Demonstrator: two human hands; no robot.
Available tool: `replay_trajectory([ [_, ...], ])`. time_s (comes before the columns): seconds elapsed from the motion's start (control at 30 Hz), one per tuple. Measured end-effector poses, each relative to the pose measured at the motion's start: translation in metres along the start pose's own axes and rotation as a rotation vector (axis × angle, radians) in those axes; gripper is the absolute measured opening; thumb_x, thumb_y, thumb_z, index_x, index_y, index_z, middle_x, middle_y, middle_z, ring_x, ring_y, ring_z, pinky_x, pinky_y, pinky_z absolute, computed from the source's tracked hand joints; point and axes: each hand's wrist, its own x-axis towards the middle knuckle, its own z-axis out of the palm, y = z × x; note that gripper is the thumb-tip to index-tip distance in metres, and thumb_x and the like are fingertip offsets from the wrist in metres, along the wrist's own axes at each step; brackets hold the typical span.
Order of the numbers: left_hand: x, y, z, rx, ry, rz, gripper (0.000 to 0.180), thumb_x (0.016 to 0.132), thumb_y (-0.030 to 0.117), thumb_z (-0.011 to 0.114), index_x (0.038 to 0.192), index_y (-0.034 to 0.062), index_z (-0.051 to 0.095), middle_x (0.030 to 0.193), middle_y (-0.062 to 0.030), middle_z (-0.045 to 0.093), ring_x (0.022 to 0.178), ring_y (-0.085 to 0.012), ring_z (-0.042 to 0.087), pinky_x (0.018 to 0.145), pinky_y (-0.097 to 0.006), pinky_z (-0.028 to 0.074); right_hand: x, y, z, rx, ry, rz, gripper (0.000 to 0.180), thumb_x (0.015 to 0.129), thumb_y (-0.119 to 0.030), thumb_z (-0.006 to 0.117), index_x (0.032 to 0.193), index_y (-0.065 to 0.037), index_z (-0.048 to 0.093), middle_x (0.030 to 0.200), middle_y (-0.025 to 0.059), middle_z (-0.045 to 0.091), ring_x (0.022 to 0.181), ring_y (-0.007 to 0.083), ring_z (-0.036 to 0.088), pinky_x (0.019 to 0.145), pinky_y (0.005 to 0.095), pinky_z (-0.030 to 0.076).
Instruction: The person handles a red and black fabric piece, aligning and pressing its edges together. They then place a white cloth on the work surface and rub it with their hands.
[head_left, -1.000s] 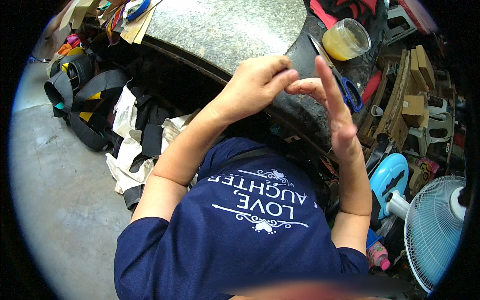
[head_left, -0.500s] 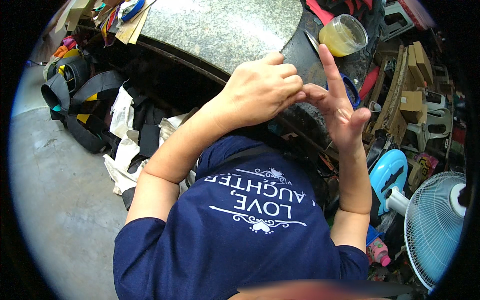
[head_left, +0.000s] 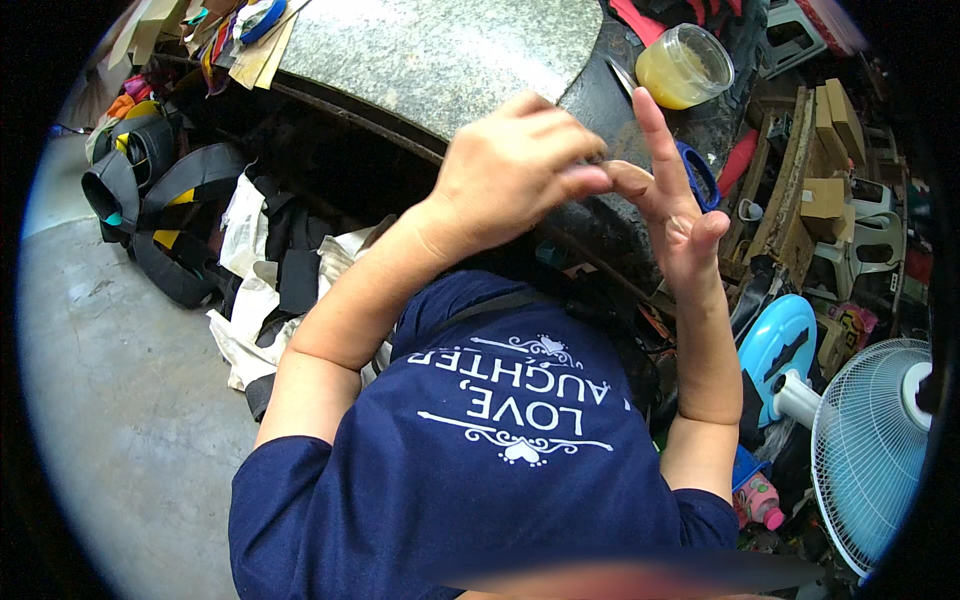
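Two hands meet above a dark, messy work bench.

In the middle of the frame, the left hand [head_left: 510, 175] has its fingers curled and pressed to the right hand's thumb, pinching something too small to see. The right hand [head_left: 675, 215] keeps one finger straight up, the others bent. Blue-handled scissors [head_left: 700, 172] lie just behind, and a yellow jar [head_left: 684, 66] sits at upper right. I think a slip could drop the tiny thing into the clutter.

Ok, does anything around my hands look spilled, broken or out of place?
Nothing looks spilled or broken. The jar of yellowish stuff stands upright on the dark bench. Your left hand pinches at the right hand, whose fingers are raised. Bags and cloth lie heaped on the floor, untidy but undamaged.
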Motion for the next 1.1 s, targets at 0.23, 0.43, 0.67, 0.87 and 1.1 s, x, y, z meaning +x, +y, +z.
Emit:
replay_trajectory([
  [0.23,0.001,0.0,0.008,-0.257,-0.116,0.015,0.011,0.088,0.014,0.07,0.092,0.0052,0.064,0.08,-0.0085,0.061,0.078,-0.0273,0.06,0.065,-0.035,0.049,-0.006,-0.005,0.0,-0.004,-0.078,0.055,0.136,0.069,-0.102,0.017,0.161,-0.002,0.007,0.132,0.0202,0.062,0.111,0.0283,0.066,0.101,0.0427,0.048],
  [0.43,-0.01,0.003,0.013,-0.655,0.227,-0.526,0.019,0.1,0.018,0.059,0.096,0.0007,0.065,0.081,-0.0136,0.066,0.075,-0.0264,0.066,0.068,-0.035,0.051,-0.001,-0.005,-0.005,-0.462,-0.112,-0.158,0.116,0.082,-0.092,0.023,0.155,-0.002,0.033,0.137,0.0201,0.059,0.124,0.036,0.057,0.108,0.0463,0.041],
  [0.67,-0.009,0.001,-0.006,-0.022,0.047,-0.037,0.031,0.089,0.026,0.07,0.114,0.0081,0.064,0.106,-0.0113,0.065,0.097,-0.031,0.063,0.082,-0.037,0.053,0.002,-0.015,-0.009,-1.281,0.043,-0.385,0.07,0.09,-0.08,0.031,0.116,-0.03,0.074,0.16,0.0057,0.038,0.151,0.0303,0.021,0.121,0.0598,0.0],
  [0.87,-0.007,0.009,-0.01,0.067,-0.134,0.014,0.028,0.085,0.036,0.071,0.091,0.0108,0.06,0.081,-0.005,0.058,0.079,-0.0271,0.058,0.066,-0.038,0.051,0.003,-0.022,-0.006,-1.364,0.034,-0.42,0.068,0.089,-0.082,0.029,0.098,-0.035,0.078,0.16,-0.0017,0.037,0.153,0.0271,0.018,0.121,0.0594,-0.01],
  [1.1,-0.01,0.001,-0.015,0.073,0.064,-0.062,0.041,0.089,0.047,0.066,0.09,0.0064,0.061,0.08,-0.0109,0.058,0.076,-0.0332,0.058,0.066,-0.043,0.049,0.003,-0.023,-0.007,-1.375,0.036,-0.432,0.067,0.086,-0.083,0.031,0.109,-0.039,0.077,0.159,0.0004,0.04,0.152,0.0276,0.022,0.12,0.061,-0.011],
])
